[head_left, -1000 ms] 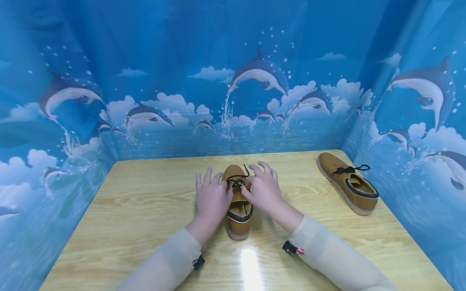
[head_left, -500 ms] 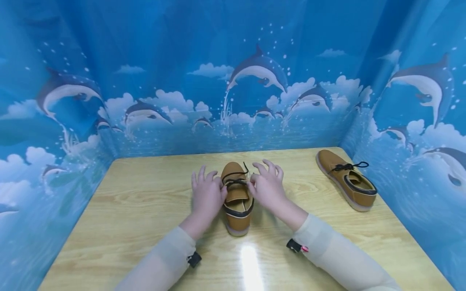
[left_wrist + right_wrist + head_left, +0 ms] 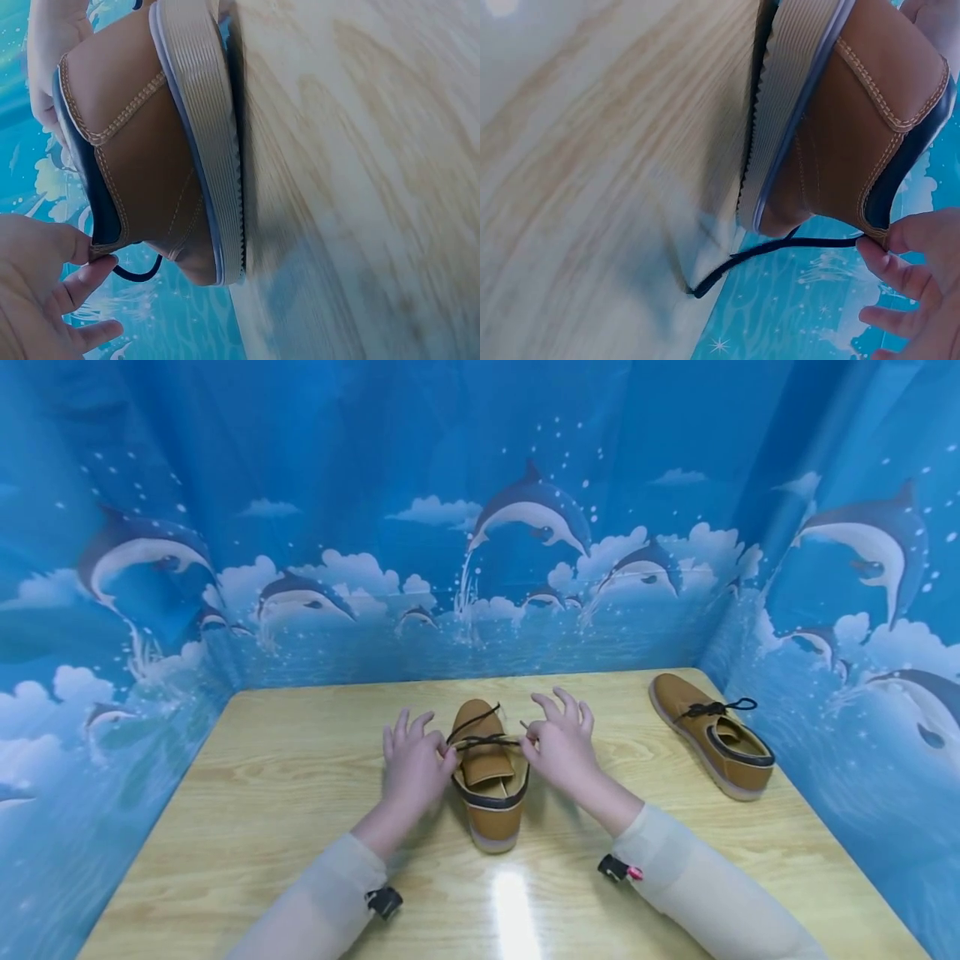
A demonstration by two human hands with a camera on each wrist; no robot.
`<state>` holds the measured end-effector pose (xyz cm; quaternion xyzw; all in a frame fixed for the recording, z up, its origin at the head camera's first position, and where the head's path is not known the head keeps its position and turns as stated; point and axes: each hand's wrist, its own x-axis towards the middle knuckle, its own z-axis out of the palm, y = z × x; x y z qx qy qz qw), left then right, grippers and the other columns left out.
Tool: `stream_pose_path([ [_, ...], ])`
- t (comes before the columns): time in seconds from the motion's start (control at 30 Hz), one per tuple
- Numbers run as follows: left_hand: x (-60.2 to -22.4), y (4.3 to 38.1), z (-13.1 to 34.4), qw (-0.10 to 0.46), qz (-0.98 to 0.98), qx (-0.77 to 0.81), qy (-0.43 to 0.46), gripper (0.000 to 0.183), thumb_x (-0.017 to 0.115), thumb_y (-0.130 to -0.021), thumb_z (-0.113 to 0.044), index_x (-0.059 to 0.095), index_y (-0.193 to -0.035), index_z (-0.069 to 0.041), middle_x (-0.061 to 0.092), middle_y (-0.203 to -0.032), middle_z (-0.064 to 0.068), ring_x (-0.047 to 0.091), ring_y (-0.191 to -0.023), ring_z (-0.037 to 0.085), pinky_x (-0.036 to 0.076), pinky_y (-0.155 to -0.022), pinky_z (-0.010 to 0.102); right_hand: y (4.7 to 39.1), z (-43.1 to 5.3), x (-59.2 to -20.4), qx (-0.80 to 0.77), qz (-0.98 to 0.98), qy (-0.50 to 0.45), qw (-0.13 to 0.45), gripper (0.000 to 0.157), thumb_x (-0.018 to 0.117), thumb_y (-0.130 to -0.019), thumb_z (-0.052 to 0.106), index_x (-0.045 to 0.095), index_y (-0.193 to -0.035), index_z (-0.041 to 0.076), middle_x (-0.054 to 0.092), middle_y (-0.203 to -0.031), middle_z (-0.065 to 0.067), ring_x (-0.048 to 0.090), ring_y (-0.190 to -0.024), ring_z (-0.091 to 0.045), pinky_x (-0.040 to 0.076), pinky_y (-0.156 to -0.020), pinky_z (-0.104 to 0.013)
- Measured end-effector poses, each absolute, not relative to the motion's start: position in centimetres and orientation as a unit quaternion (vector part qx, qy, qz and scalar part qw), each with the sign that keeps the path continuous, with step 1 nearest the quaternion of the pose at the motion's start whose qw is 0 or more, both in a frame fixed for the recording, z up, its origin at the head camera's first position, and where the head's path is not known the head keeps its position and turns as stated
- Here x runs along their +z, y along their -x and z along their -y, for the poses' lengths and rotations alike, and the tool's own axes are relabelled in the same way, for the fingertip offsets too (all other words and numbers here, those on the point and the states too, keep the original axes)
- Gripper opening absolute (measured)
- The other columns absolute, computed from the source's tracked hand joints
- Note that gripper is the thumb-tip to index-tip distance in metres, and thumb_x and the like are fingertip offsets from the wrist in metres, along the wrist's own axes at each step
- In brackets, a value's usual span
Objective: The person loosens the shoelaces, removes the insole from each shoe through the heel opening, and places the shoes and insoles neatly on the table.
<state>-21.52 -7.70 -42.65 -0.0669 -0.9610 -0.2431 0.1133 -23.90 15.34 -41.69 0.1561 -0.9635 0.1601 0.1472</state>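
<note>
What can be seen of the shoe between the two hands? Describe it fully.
The brown shoe looks like leather, with a dark collar, pale stitching and a ribbed, light sole. It stands upright on the table, toe away from the person. A black lace crosses above its tongue. The left hand and right hand pinch its upper edges on opposite sides.

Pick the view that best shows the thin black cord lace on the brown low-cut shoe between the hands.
The head view: from above it shows the lace crossing the shoe. The left wrist view catches only a short curve; the right wrist view shows one length close up.
</note>
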Motion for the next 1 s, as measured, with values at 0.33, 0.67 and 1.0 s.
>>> stream_pose_path([
  [0.33, -42.7, 21.3, 8.3, 0.115, 0.962, -0.243, 0.052, 0.028, 0.068, -0.093, -0.023, 0.058, -0.067, -0.018, 0.043, -0.155, 0.011, 0.016, -0.150, 0.040, -0.001, -0.118, 0.065, 24.4, -16.1, -42.2, 0.195, 0.957, -0.163, 0.141, 0.024, 0.076, -0.088, 0.024, 0.069, -0.065, 0.020, 0.047, -0.151, -0.013, 0.023, -0.145, -0.042, 0.010, -0.114, -0.065],
  [0.67, -42.8, 21.3, 8.2, 0.108, 0.962, -0.248, 0.046, 0.027, 0.068, -0.092, -0.024, 0.058, -0.068, -0.018, 0.041, -0.155, 0.013, 0.013, -0.150, 0.041, -0.003, -0.118, 0.066, 24.0, -16.0, -42.2, 0.199, 0.957, -0.160, 0.135, 0.023, 0.075, -0.089, 0.023, 0.070, -0.068, 0.019, 0.046, -0.152, -0.014, 0.022, -0.146, -0.043, 0.014, -0.114, -0.067],
  [1.0, -42.9, 20.6, 7.2, 0.152, 0.958, -0.239, 0.055, 0.025, 0.070, -0.090, -0.030, 0.061, -0.068, -0.021, 0.044, -0.154, 0.014, 0.013, -0.150, 0.042, -0.006, -0.116, 0.068, 23.1, -14.8, -41.9, 0.193, 0.952, -0.171, 0.163, 0.023, 0.075, -0.089, 0.027, 0.068, -0.069, 0.021, 0.048, -0.150, -0.016, 0.023, -0.145, -0.044, 0.011, -0.114, -0.067],
])
